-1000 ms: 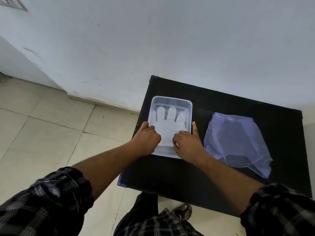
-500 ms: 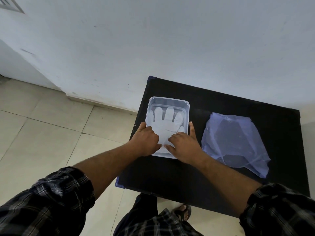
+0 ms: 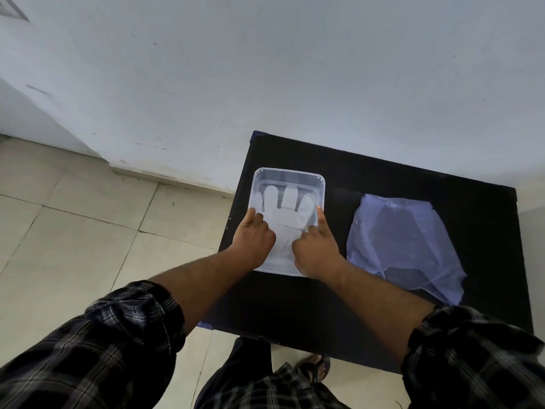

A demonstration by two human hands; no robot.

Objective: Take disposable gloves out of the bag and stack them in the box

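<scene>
A clear plastic box [image 3: 289, 173] lies on the left part of a black table [image 3: 368, 178]. Flat inside it rests a translucent white glove [image 3: 284, 214], fingers pointing away from me. My left hand [image 3: 254, 236] presses on the glove's left side, thumb along the box's left wall. My right hand [image 3: 316, 246] presses on the glove's right side, its thumb stretched along the right wall. Both hands have curled fingers resting on the glove. A crumpled translucent blue bag [image 3: 407, 246] lies flat to the right of the box.
The black table stands against a white wall [image 3: 295, 69]. Beige floor tiles [image 3: 73, 231] spread to the left. My sandalled foot [image 3: 312, 366] shows below the table's near edge.
Both hands stayed on the glove in the box; the right thumb has stretched further up along the box's right wall. The view shifted slightly.
</scene>
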